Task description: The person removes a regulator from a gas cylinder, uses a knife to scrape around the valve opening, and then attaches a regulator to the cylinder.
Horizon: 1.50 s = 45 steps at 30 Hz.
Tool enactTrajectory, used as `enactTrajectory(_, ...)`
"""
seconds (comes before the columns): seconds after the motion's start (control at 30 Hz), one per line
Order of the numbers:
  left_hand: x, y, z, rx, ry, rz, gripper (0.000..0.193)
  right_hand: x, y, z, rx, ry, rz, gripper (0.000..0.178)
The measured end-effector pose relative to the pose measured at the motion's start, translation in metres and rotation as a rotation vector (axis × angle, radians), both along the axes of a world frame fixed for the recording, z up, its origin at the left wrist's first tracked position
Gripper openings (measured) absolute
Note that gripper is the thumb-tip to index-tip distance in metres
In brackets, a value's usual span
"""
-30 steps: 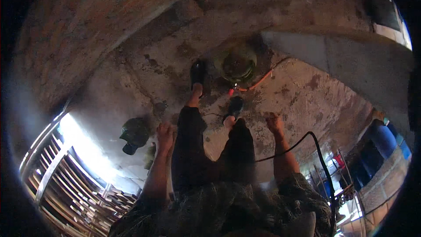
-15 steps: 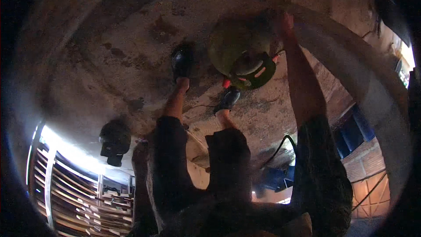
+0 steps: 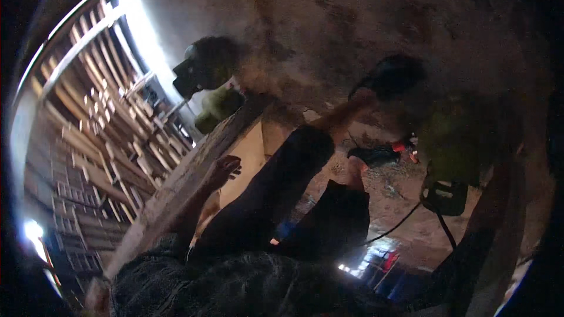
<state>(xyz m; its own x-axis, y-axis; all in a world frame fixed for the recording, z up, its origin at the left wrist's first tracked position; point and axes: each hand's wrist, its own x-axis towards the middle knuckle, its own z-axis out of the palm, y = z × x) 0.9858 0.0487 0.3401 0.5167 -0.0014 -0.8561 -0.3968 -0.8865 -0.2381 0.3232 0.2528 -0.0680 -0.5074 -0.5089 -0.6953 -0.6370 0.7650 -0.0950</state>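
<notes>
At the right is an olive-green gas cylinder [image 3: 458, 141] with a slotted collar [image 3: 445, 196], dim and partly lost in shadow. A dark hose [image 3: 446, 232] hangs from the collar. My right forearm [image 3: 508, 191] runs up along the cylinder's right side; the hand at its end is too dark to make out. On the left, my left hand [image 3: 226, 168] is held beside a thick, rough ledge [image 3: 194, 179], fingers loosely bent and apart, with nothing in them. A small red fitting [image 3: 404, 145] shows between my shoe and the cylinder.
Two more rounded greenish cylinders [image 3: 208, 64] [image 3: 222, 105] stand beyond the ledge. My dark shoes [image 3: 393, 76] are on the stained floor [image 3: 346, 17]. Stacked timber [image 3: 100, 135] fills a slatted rack at the left. A thin cable [image 3: 396, 226] curves near my knees.
My view has swung toward the right, and the rack and ledge have come further in. The cylinder now appears lower and further right. My left hand now shows clearly; my right hand has gone into shadow.
</notes>
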Motion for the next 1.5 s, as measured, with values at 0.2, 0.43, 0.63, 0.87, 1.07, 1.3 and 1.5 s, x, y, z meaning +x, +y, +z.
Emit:
enactTrajectory(0.2,-0.027,0.042,0.044,-0.189,0.154,0.079,0.04,0.013,-0.021,0.065,-0.001,-0.144,0.115,0.039)
enactTrajectory(0.43,-0.053,0.123,0.134,-0.341,0.246,-0.012,0.031,0.026,-0.095,0.218,-0.029,-0.282,0.35,0.037)
enactTrajectory(0.63,-0.012,0.213,0.185,-0.333,0.17,-0.077,0.034,0.067,-0.186,0.364,0.029,-0.327,0.556,0.035)
enactTrajectory(0.87,0.026,0.279,0.077,-0.529,0.001,0.328,0.036,0.145,-0.322,0.469,0.132,-0.366,0.703,0.033)
enactTrajectory(1.07,0.072,0.103,0.222,-0.633,-0.011,0.332,0.041,0.245,-0.464,0.51,0.129,-0.421,0.811,0.031)
enactTrajectory(1.3,0.115,0.047,0.335,-0.938,-0.236,0.499,0.037,0.348,-0.572,0.555,0.082,-0.493,0.83,0.029)
enactTrajectory(1.5,0.139,0.072,0.304,-0.765,-0.34,0.742,0.038,0.393,-0.576,0.506,0.173,-0.512,0.835,0.027)
